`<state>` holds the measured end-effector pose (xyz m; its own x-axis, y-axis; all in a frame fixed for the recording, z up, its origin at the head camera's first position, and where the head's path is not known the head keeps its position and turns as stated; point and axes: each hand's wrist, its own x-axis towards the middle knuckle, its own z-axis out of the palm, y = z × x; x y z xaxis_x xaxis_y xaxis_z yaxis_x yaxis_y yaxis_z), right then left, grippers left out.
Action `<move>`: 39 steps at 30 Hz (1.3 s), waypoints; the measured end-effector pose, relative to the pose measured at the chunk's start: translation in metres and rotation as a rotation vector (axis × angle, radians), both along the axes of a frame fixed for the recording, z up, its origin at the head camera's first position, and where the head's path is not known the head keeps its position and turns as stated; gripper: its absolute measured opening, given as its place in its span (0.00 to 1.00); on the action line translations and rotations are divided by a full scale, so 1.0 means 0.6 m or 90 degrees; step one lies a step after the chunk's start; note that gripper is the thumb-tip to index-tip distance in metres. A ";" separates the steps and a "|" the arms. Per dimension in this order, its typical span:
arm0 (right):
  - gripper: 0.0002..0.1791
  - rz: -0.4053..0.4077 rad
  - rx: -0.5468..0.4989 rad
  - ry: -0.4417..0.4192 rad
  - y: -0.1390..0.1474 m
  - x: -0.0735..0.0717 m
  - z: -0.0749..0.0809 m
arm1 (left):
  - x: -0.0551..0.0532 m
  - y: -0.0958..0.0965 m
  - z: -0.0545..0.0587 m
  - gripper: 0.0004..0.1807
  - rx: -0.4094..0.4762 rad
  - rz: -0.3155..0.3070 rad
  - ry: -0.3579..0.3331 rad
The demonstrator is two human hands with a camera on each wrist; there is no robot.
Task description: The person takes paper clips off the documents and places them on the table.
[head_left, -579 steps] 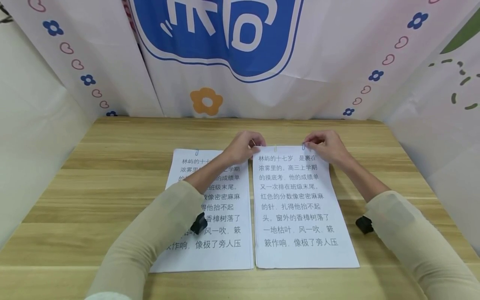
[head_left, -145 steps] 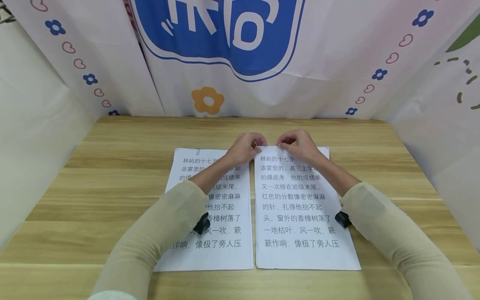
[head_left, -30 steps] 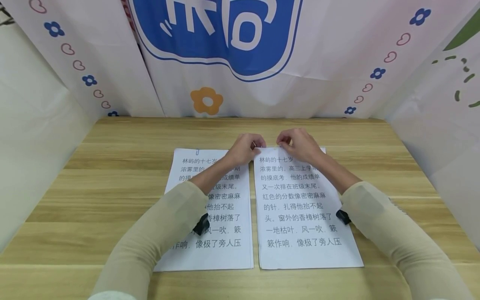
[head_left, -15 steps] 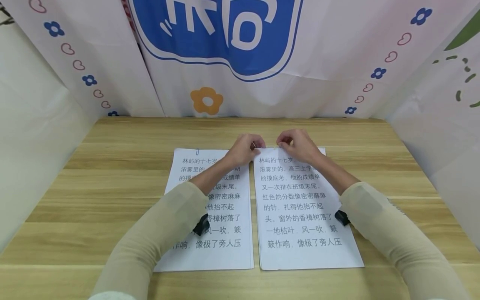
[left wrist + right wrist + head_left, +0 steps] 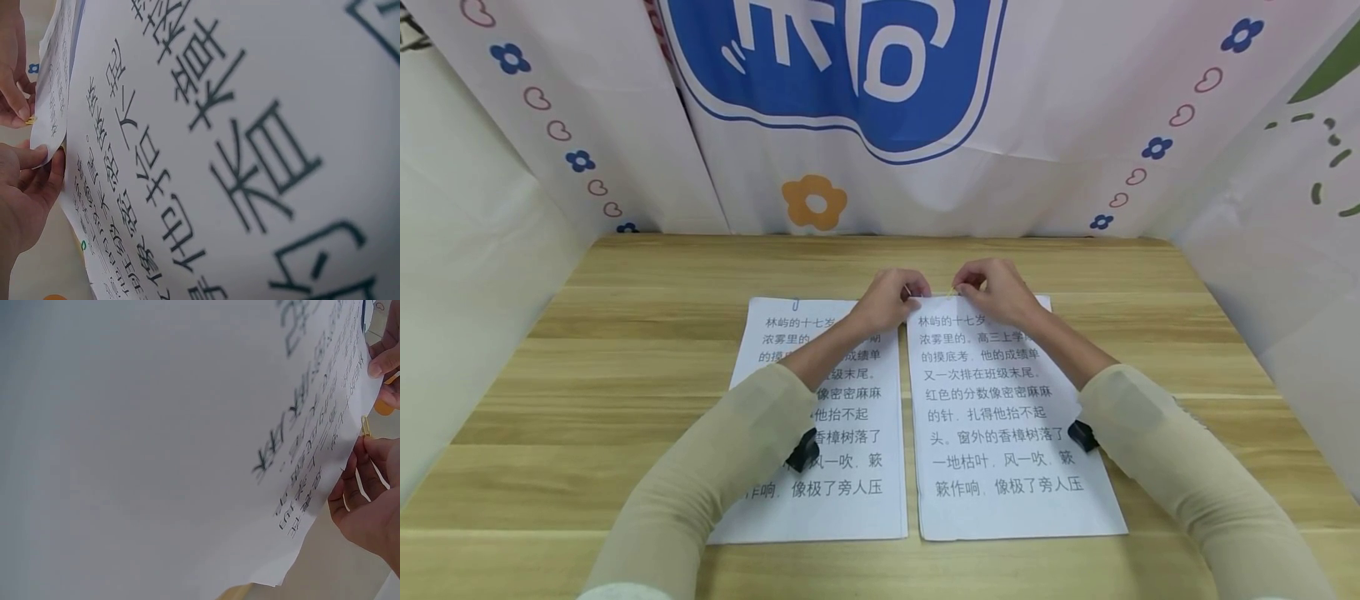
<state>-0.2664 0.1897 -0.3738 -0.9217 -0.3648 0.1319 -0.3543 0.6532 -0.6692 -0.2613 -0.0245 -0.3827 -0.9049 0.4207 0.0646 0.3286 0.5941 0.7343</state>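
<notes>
Two stacks of printed paper lie side by side on the wooden table. My left hand (image 5: 891,297) pinches the top left corner of the right paper stack (image 5: 1000,467), thumb on the front and fingers behind. At that stack's top edge, my right hand (image 5: 996,287) pinches a yellow paper clip (image 5: 365,426) between thumb and fingertips. The clip stands tilted at the edge, mostly above it. A blue paper clip (image 5: 796,305) sits on the top edge of the left paper stack (image 5: 842,517), which my left forearm partly covers.
The wooden table (image 5: 587,375) reaches back to a white printed cloth (image 5: 1000,192) with a blue emblem. White side sheets stand at left and right. Black wrist cameras (image 5: 1084,435) hang under both sleeves.
My right hand has moved left from the blue clip at the right stack's top right to the yellow clip. That blue clip no longer shows; the yellow clip has slid up and tilted.
</notes>
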 end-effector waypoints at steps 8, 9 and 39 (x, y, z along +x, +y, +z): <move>0.08 -0.027 -0.007 -0.020 -0.001 -0.001 -0.002 | 0.001 -0.001 0.002 0.10 -0.001 0.000 -0.006; 0.08 -0.033 -0.009 -0.026 -0.002 -0.002 -0.002 | 0.001 -0.001 0.002 0.10 -0.001 0.000 -0.006; 0.08 -0.119 -0.047 -0.064 -0.015 -0.019 -0.007 | -0.001 0.000 -0.001 0.10 -0.009 0.000 -0.004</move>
<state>-0.2780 0.1806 -0.3783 -0.9821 -0.1797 0.0564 -0.1614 0.6488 -0.7436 -0.2619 -0.0247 -0.3830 -0.9056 0.4208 0.0525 0.3231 0.6046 0.7281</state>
